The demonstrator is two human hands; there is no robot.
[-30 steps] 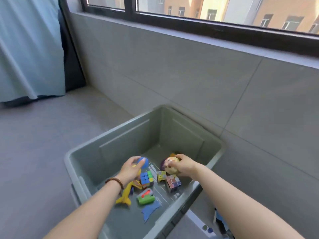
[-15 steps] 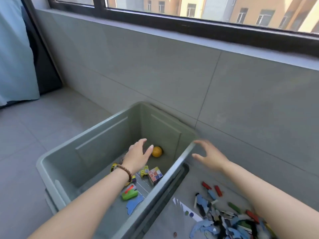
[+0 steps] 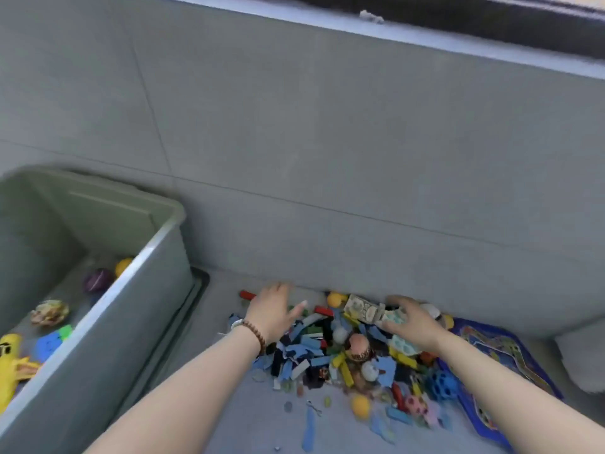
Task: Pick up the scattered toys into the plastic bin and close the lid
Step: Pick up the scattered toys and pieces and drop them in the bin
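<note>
A grey-green plastic bin [image 3: 144, 273] stands open at the left, holding a purple ball [image 3: 96, 280], a yellow ball [image 3: 122, 265], a crumpled ball [image 3: 49, 312], a blue cube and a yellow plane toy [image 3: 9, 358]. A pile of scattered toys [image 3: 343, 352] lies on the floor against the wall: blue pieces, coloured sticks, small balls, play money [image 3: 363, 310]. My left hand [image 3: 273, 311] hovers open over the pile's left edge. My right hand [image 3: 414, 322] rests spread on the play money and pieces at the pile's far side; whether it grips anything is unclear.
A blue printed game mat [image 3: 501, 365] lies right of the pile. A blue holed ball [image 3: 443, 385] and an orange ball [image 3: 360, 404] sit near its front. The grey tiled wall [image 3: 327, 158] rises just behind. A dark lid edge [image 3: 196, 290] shows beside the bin.
Both hands let go of the balls in the bin, left it and moved right to the toy pile. The view swung right and down.
</note>
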